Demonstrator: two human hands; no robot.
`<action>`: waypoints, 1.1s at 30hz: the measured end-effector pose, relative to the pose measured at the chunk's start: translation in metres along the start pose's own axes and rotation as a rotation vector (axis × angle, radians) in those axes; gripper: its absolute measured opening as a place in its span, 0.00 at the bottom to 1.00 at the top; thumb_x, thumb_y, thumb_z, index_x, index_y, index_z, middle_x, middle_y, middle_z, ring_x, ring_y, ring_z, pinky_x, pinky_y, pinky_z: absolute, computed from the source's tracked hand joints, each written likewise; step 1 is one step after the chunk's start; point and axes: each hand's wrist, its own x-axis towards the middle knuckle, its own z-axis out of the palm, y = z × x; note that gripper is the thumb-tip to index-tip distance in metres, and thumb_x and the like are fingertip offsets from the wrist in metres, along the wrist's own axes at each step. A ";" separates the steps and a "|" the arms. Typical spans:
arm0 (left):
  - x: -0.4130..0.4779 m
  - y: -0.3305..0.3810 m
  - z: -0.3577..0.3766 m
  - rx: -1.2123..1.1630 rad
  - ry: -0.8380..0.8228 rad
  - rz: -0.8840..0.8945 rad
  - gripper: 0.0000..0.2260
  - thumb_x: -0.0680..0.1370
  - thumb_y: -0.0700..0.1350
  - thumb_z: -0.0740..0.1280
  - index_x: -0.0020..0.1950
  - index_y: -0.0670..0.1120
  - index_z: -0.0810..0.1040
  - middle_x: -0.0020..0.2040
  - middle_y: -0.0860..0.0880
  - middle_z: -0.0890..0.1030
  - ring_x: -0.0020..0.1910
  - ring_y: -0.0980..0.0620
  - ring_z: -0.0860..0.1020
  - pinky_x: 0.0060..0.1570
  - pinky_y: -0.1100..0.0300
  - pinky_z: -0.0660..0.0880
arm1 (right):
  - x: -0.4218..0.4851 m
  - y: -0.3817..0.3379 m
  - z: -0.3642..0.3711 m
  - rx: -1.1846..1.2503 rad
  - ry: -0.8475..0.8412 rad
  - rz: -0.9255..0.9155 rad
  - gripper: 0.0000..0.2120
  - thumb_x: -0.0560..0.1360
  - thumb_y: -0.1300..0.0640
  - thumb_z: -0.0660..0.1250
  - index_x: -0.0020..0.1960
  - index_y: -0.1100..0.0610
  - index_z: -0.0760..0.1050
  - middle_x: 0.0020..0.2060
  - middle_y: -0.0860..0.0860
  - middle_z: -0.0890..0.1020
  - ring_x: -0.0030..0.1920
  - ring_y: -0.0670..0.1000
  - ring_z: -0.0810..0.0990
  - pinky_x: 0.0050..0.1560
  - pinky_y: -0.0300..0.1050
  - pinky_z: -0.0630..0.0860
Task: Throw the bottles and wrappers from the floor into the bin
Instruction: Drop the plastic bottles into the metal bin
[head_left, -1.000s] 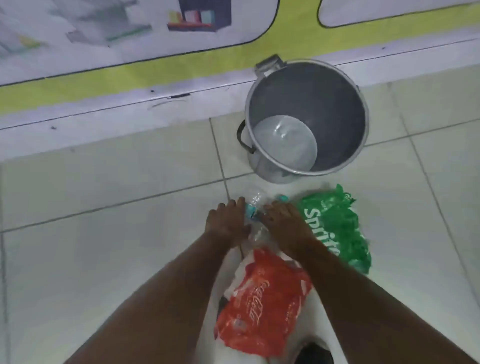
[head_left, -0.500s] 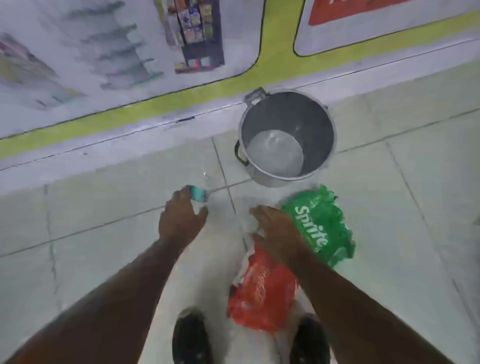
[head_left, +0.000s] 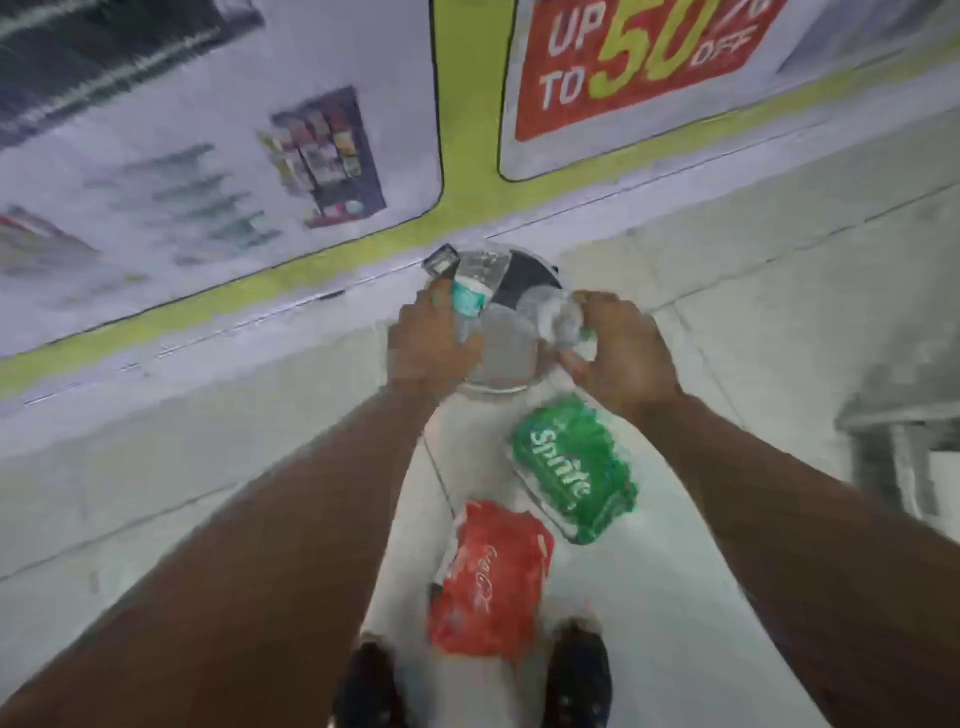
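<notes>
My left hand grips a clear plastic bottle with a teal label, held over the grey metal bin. My right hand holds a second crumpled clear bottle above the bin's near rim. Both hands and bottles hide most of the bin. On the floor nearer me lie a green Sprite wrapper and a red Coca-Cola wrapper, the red one between my shoes.
A wall with advertising posters and a yellow-green stripe stands right behind the bin. A grey metal frame or stool is at the right edge. My dark shoes are at the bottom of the view on the tiled floor.
Both hands rose from the floor, each with a clear bottle, and now sit over the bin. The view has lifted and pulled back; the wrappers stay on the floor.
</notes>
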 end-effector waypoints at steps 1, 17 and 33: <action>0.003 0.005 0.004 0.012 0.003 0.017 0.28 0.70 0.52 0.66 0.66 0.44 0.67 0.55 0.40 0.76 0.51 0.36 0.74 0.47 0.44 0.72 | 0.007 0.004 -0.004 -0.013 0.027 -0.001 0.24 0.68 0.49 0.73 0.60 0.56 0.73 0.50 0.57 0.81 0.49 0.62 0.78 0.50 0.55 0.76; -0.028 -0.011 -0.033 0.223 -0.083 0.123 0.40 0.70 0.60 0.67 0.76 0.47 0.53 0.76 0.42 0.60 0.75 0.40 0.56 0.71 0.41 0.60 | -0.012 0.022 -0.050 0.104 0.084 0.094 0.18 0.69 0.47 0.73 0.55 0.51 0.72 0.47 0.51 0.81 0.46 0.56 0.78 0.45 0.48 0.73; -0.061 -0.065 -0.082 0.332 -0.076 0.156 0.38 0.74 0.63 0.62 0.77 0.49 0.50 0.78 0.44 0.57 0.76 0.42 0.54 0.72 0.43 0.59 | 0.049 -0.069 0.000 0.202 -0.093 0.230 0.26 0.66 0.39 0.73 0.55 0.53 0.70 0.50 0.53 0.81 0.51 0.58 0.79 0.49 0.53 0.77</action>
